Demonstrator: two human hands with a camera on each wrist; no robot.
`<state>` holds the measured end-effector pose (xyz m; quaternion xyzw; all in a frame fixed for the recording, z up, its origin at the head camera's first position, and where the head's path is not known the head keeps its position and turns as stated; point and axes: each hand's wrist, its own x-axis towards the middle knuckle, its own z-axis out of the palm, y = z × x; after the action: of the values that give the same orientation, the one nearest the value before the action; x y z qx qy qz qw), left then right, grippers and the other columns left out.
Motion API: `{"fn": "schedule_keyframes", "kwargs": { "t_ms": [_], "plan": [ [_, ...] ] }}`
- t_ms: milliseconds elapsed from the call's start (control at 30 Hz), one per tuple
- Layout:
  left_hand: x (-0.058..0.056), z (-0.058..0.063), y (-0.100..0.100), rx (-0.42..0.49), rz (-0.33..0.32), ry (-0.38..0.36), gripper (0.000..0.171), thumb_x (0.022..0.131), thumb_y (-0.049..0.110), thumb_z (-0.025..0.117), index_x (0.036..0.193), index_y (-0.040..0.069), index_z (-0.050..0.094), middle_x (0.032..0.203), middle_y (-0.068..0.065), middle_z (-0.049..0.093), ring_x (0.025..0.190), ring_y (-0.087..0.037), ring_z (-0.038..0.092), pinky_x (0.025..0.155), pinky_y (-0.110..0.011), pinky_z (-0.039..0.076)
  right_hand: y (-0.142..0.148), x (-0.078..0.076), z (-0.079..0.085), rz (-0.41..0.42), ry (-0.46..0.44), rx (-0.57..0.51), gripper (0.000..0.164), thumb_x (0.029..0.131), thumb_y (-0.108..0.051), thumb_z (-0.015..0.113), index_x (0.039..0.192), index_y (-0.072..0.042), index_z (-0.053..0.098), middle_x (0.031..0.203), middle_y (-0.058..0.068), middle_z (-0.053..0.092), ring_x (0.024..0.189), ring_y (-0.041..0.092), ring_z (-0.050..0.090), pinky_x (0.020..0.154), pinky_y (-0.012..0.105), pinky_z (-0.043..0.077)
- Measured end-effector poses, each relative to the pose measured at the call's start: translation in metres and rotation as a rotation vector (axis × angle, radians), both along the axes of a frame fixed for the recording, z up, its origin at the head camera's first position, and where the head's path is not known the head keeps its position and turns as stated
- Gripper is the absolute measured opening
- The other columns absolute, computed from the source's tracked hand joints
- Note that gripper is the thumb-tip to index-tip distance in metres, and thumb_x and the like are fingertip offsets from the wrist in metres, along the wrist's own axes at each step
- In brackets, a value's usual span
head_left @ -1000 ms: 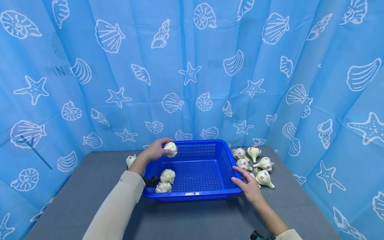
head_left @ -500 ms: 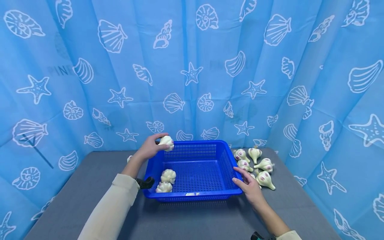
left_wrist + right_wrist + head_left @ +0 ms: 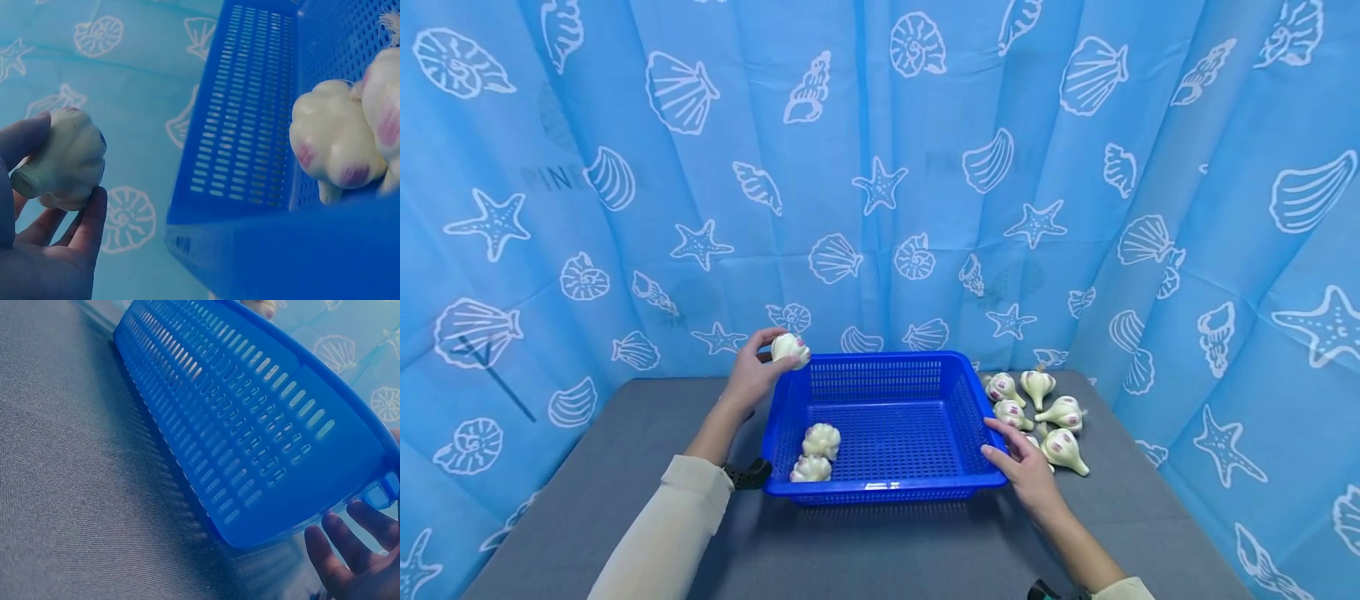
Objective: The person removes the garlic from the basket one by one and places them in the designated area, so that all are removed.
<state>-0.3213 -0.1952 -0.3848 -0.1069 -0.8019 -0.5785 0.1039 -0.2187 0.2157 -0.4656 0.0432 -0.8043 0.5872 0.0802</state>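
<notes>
My left hand (image 3: 756, 371) holds a garlic bulb (image 3: 792, 351) between thumb and fingers, up at the basket's back left corner in the head view. In the left wrist view this garlic bulb (image 3: 74, 159) has its cut stem turned toward the palm. Two more garlic bulbs (image 3: 822, 441) lie in the left end of the blue plastic basket (image 3: 880, 483). At the basket's right end my right hand (image 3: 1028, 472) grips the rim. Several of its fingers (image 3: 359, 540) show outside and below the rim in the right wrist view.
Several garlic bulbs (image 3: 1061, 450) lie grouped on the grey table (image 3: 865, 550) to the right of the basket, some partly behind my right hand. A blue curtain (image 3: 880, 250) with white shell prints hangs behind and around the table.
My left hand has carried its garlic bulb leftward and slightly up, from over the basket's inside to its back left corner. The right hand and basket stay where they were.
</notes>
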Motion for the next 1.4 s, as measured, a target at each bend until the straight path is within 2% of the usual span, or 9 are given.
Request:
{"fn": "schedule_keyframes", "kwargs": {
  "t_ms": [100,233,400,500,633,733,833,1100,1400],
  "plan": [
    [0.001,-0.003,-0.006,0.02,0.028,0.018,0.058,0.092,0.025,0.069,0.14,0.006,0.044,0.141,-0.017,0.042,0.118,-0.038,0.051,0.092,-0.052,0.047,0.0,0.0,0.0,0.002,-0.004,-0.002,0.048,0.095,-0.019,0.063,0.14,-0.006,0.051,0.146,0.02,0.042,0.128,0.035,0.044,0.1,0.042,0.042],
    [0.002,-0.004,-0.014,0.053,0.055,0.036,0.059,0.091,0.023,0.07,0.142,0.01,0.043,0.14,-0.018,0.042,0.113,-0.036,0.053,0.089,-0.048,0.048,0.001,0.0,-0.001,-0.003,-0.006,0.002,0.048,0.095,-0.018,0.063,0.14,-0.006,0.051,0.146,0.02,0.042,0.128,0.035,0.045,0.099,0.036,0.043],
    [0.001,-0.008,-0.026,0.103,0.084,0.03,0.063,0.091,0.022,0.07,0.147,0.015,0.041,0.142,-0.016,0.041,0.112,-0.033,0.052,0.08,-0.028,0.051,0.001,0.001,-0.001,-0.013,-0.005,0.019,0.047,0.095,-0.017,0.063,0.139,-0.005,0.051,0.146,0.021,0.042,0.129,0.036,0.045,0.099,0.038,0.043],
    [0.001,-0.012,-0.032,0.133,0.112,0.029,0.061,0.092,0.02,0.069,0.146,0.013,0.043,0.142,-0.015,0.042,0.117,-0.033,0.049,0.077,-0.022,0.05,0.001,0.001,0.0,-0.01,-0.004,0.021,0.047,0.096,-0.017,0.063,0.139,-0.005,0.051,0.146,0.022,0.042,0.129,0.037,0.045,0.1,0.042,0.042],
    [0.001,-0.017,-0.039,0.166,0.179,0.029,0.06,0.09,0.019,0.071,0.144,0.012,0.046,0.141,-0.015,0.045,0.122,-0.033,0.047,0.078,-0.022,0.049,0.001,0.0,0.0,-0.01,0.0,0.01,0.047,0.095,-0.016,0.063,0.139,-0.004,0.051,0.145,0.022,0.043,0.128,0.036,0.045,0.097,0.032,0.044],
    [0.002,-0.024,-0.044,0.213,0.242,0.021,0.061,0.088,0.019,0.074,0.142,0.01,0.048,0.139,-0.014,0.048,0.121,-0.032,0.048,0.077,-0.019,0.05,0.001,0.0,-0.001,-0.011,0.008,-0.002,0.047,0.095,-0.016,0.064,0.138,-0.004,0.052,0.144,0.022,0.044,0.126,0.034,0.046,0.091,0.02,0.043],
    [0.003,-0.032,-0.049,0.234,0.307,0.02,0.062,0.087,0.02,0.075,0.141,0.008,0.048,0.138,-0.014,0.049,0.118,-0.03,0.05,0.075,-0.015,0.049,0.001,-0.001,-0.002,-0.003,0.025,-0.02,0.046,0.094,-0.013,0.065,0.137,-0.003,0.053,0.142,0.022,0.046,0.123,0.034,0.048,0.086,0.015,0.044],
    [0.006,-0.053,-0.068,0.221,0.432,0.001,0.058,0.086,0.017,0.075,0.137,0.006,0.049,0.134,-0.015,0.052,0.11,-0.025,0.053,0.077,-0.014,0.045,-0.001,-0.002,-0.003,0.007,0.07,-0.02,0.046,0.093,-0.009,0.065,0.136,0.0,0.053,0.139,0.022,0.049,0.119,0.03,0.051,0.085,0.015,0.044],
    [0.013,-0.075,-0.085,0.215,0.521,-0.033,0.056,0.089,0.015,0.072,0.137,0.004,0.047,0.134,-0.017,0.049,0.113,-0.027,0.051,0.073,-0.01,0.042,0.0,0.0,0.0,0.006,0.045,-0.01,0.046,0.094,-0.012,0.064,0.138,-0.002,0.052,0.141,0.022,0.047,0.123,0.032,0.048,0.087,0.016,0.043]
  ]
}}
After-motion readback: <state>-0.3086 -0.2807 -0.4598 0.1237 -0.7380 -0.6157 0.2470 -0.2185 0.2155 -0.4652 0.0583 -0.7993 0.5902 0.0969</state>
